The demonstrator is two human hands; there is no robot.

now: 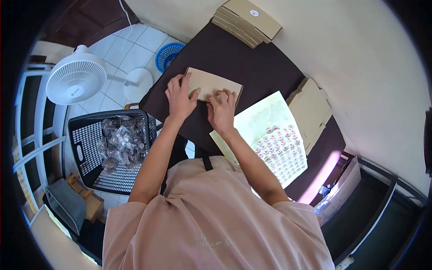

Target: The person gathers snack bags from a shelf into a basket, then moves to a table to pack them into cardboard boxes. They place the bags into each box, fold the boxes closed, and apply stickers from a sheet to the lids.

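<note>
A flat, closed cardboard box (pixel 215 82) lies on the dark table in front of me. My left hand (pixel 181 96) grips its left end, fingers bent over the side and thumb at the near edge. At the near right part of the box, my right hand (pixel 221 108) has its fingers curled onto the edge, with the thumb pressed near the front. Just right of that hand is a sheet of round stickers (pixel 279 148), white with red centres, its upper part bare of stickers.
Stacked cardboard boxes (pixel 247 20) stand at the table's far end. Flat unfolded cardboard (pixel 309 112) lies by the wall. On my left are a black basket (pixel 83 153) of small plastic packets, a white fan (pixel 76 81) and a blue basket (pixel 168 56).
</note>
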